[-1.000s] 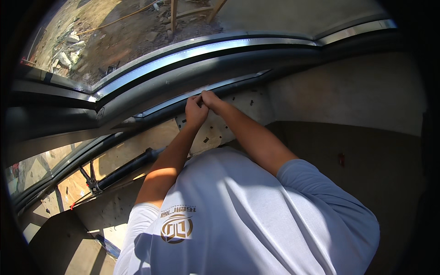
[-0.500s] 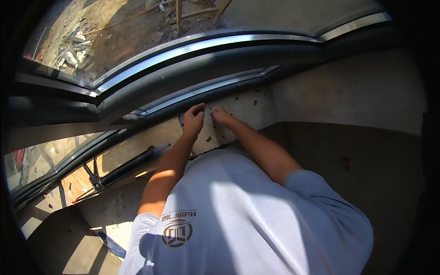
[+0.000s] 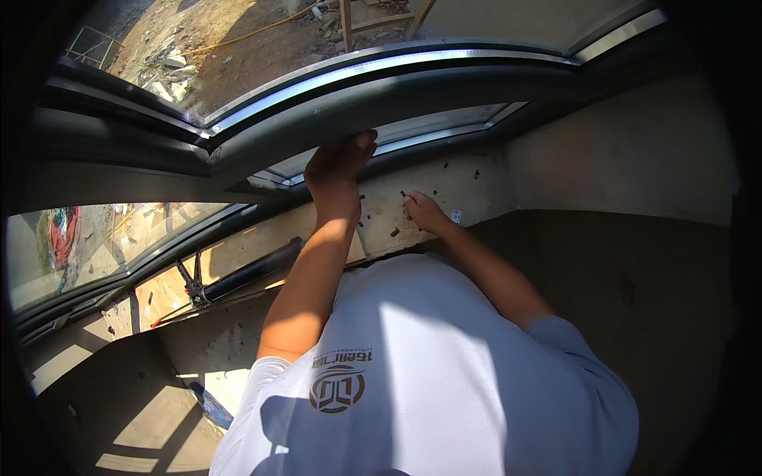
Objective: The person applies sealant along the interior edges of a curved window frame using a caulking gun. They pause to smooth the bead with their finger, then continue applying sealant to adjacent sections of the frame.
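Observation:
My left hand (image 3: 340,170) is raised to the dark window frame (image 3: 278,123), at its lower rail and partly in shadow. Its fingers look stretched out against the frame, and I see nothing held in them. Lower and to the right, my right hand (image 3: 426,213) is closed in a pinch over the pale sill. A small dark piece (image 3: 403,193) sticks out at its fingertips. Several similar dark bits (image 3: 394,232) lie scattered on the sill (image 3: 429,178) around that hand.
A black caulking gun (image 3: 246,274) lies on the sill left of my left forearm. A small white label (image 3: 456,215) is beside my right wrist. A bare wall (image 3: 619,151) rises at the right. A blue object (image 3: 210,406) sits low at the left.
My left hand has moved up from the sill to the window frame. My right hand has shifted slightly in the picture, which has itself turned a little, and stays over the sill.

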Demonstrator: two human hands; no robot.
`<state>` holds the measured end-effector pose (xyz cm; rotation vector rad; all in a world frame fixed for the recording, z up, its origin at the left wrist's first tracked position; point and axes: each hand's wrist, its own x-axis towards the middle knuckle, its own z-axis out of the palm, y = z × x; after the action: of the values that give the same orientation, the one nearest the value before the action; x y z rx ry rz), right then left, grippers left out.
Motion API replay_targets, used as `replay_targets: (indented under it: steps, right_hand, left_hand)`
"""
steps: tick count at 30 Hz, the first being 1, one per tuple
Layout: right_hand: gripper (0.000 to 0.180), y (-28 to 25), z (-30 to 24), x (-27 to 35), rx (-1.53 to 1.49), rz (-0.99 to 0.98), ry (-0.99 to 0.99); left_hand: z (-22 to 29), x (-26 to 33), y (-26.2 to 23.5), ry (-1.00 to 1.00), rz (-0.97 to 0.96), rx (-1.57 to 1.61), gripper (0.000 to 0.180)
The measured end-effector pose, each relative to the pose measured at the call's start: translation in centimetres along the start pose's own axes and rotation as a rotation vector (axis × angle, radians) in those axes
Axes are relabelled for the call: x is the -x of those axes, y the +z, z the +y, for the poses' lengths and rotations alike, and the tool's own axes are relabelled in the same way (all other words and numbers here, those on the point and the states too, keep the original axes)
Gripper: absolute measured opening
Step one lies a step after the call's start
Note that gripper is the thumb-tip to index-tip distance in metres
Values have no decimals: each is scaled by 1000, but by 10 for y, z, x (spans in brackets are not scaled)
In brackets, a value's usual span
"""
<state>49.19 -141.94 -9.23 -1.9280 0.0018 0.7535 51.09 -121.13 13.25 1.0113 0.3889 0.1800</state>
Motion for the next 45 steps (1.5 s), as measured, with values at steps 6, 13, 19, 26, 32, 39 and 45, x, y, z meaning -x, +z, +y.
replay_targets:
  steps: [6,13,19,26,32,39,45]
  right_hand:
    - [29,-3,6,3,-26,39,-15]
    - [29,-14,16,11,79,92,-43]
    - [27,-6,35,15,281,87,-87]
    - [28,-2,30,16,607,133,-229]
    - [15,-2,26,16,597,372,-344]
    - [15,26,30,29,628,-20,-691]
    - [16,37,30,23,913,-147,-734]
  left_hand:
    - [-20,-27,-19,289,8,-212,15]
    - [-22,-33,-18,344,-39,-163,17]
    - [-4,-18,-17,57,-120,17,28]
    - [6,-11,-22,-71,-197,122,31]
    - [4,-17,-34,-98,-270,129,36]
    - [13,-5,-40,-107,-178,240,48]
    - [18,12,-23,-193,-39,663,65]
